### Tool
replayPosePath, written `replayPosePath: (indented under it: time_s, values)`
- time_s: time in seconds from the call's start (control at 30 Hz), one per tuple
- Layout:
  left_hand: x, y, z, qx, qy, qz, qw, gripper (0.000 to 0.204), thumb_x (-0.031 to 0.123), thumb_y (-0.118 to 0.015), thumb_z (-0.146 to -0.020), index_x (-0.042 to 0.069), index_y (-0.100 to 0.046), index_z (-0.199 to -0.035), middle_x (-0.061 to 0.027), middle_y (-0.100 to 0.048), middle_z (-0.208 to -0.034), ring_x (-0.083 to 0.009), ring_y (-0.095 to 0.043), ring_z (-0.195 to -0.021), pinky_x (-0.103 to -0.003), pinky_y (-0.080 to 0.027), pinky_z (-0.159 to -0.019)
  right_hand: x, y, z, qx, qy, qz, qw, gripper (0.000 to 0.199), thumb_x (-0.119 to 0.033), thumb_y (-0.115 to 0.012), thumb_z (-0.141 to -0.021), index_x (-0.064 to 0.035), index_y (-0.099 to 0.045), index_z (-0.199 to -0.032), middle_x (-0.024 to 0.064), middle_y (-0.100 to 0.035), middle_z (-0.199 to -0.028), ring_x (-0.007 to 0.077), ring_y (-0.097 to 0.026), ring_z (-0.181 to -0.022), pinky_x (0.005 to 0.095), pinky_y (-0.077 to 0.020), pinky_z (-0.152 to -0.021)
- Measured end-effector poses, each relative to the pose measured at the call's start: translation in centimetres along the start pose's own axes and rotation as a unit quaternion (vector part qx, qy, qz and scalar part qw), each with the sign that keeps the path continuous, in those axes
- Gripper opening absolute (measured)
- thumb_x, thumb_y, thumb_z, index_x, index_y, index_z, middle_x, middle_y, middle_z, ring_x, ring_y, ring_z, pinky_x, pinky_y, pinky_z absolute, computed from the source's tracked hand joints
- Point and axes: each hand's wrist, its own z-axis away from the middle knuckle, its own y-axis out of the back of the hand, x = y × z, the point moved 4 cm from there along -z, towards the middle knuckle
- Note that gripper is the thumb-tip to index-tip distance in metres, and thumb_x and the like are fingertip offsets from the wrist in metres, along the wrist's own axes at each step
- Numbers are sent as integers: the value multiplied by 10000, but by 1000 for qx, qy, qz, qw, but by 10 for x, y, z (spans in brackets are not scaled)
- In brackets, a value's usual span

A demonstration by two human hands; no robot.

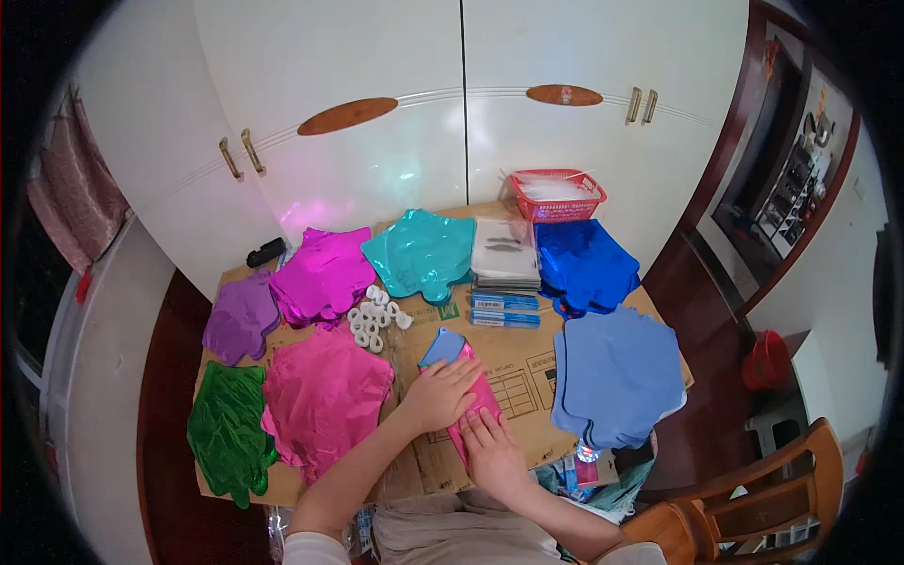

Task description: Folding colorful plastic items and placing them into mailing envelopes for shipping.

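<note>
At the front middle of the cardboard, a folded packet of shiny pink foil (482,396) lies flat, with a light-blue foil end (445,346) showing at its top. It looks like flat foil balloons folded together. My left hand (443,391) lies across its upper part, fingers stretched flat on the foil. Closer to me, my right hand (494,459) presses the lower part with its fingers extended. Neither hand grasps anything. A stack of pink foil balloons (325,395) is left of my left hand. Light-blue foil balloons (617,377) are piled to the right.
Green (229,428), purple (241,317), magenta (325,273), teal (421,252) and dark-blue foil stacks (586,266) ring the cardboard (414,461). White ribbon rolls (373,320), clear packets (505,254), blue-labelled packs (506,310) and a red basket (557,209) stand among them. A wooden chair (753,490) is at right.
</note>
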Motion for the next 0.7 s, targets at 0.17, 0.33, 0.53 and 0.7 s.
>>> replayPosePath:
  time_s: [0.17, 0.33, 0.53, 0.7]
  values:
    - [-12, 7, -6, 52, 26, -56, 997, 625, 439, -567, -786, 38, -476, -1258, -103, -467, -1317, -246, -403, -1245, -455, -259, -1038, 4, 5, 6, -16, 25, -19, 999, 518, -151, -538, -762, 15, -476, -1249, 168, -499, -1265, 329, -437, -1207, 443, -314, -1036]
    - [-9, 11, -8, 84, 13, -77, 993, 651, 469, -580, -761, 36, -495, -1239, -100, -488, -1283, -286, -405, -1231, -501, -240, -1037, 20, 23, 31, -40, 47, -93, 994, 472, -166, -587, -754, 10, -525, -1187, 166, -535, -1220, 323, -486, -1160, 412, -369, -1007]
    - [-10, 11, -5, 98, 11, -98, 990, 658, 463, -590, -749, 41, -492, -1244, -104, -466, -1314, -300, -376, -1255, -512, -228, -1041, 70, 55, -7, -157, 102, -121, 975, 354, -196, -593, -808, -50, -582, -1130, 111, -575, -1182, 275, -472, -1188, 407, -380, -996]
    - [-10, 9, -4, 88, 11, -116, 989, 668, 452, -593, -739, 45, -484, -1257, -105, -436, -1347, -304, -356, -1272, -532, -226, -1035, 80, 25, -54, -40, 189, 16, 981, 389, -260, -580, -831, -69, -577, -1169, 61, -547, -1237, 261, -403, -1252, 430, -311, -1041]
